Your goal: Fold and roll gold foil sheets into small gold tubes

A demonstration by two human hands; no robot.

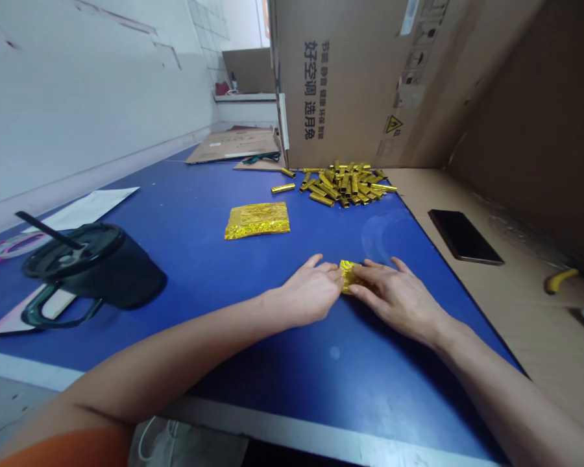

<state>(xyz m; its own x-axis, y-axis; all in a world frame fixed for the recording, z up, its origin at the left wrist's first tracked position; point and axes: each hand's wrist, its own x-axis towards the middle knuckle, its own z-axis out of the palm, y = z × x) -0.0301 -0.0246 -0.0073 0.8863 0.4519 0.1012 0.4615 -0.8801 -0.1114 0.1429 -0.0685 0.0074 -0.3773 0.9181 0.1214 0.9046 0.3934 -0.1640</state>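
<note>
On the blue table lies a small piece of shiny gold foil (346, 277), with a hand at each side. My left hand (314, 290) is closed at its left edge, fingers curled and hiding that edge. From the right, my right hand (401, 297) grips the foil's other edge, with the thumb nearest me and the fingers bent over it; part of the foil is hidden there. A flat stack of gold foil sheets (257, 220) rests farther away to the left. Many short gold foil tubes (343, 184) are heaped at the back, a couple lying apart.
At left stands a dark lidded mug (121, 266) with a straw, near paper (90, 206) and a tape roll (19, 245). A large cardboard box (355, 84) rises behind the tubes. To the right, a phone (464, 237) lies on cardboard (496, 305).
</note>
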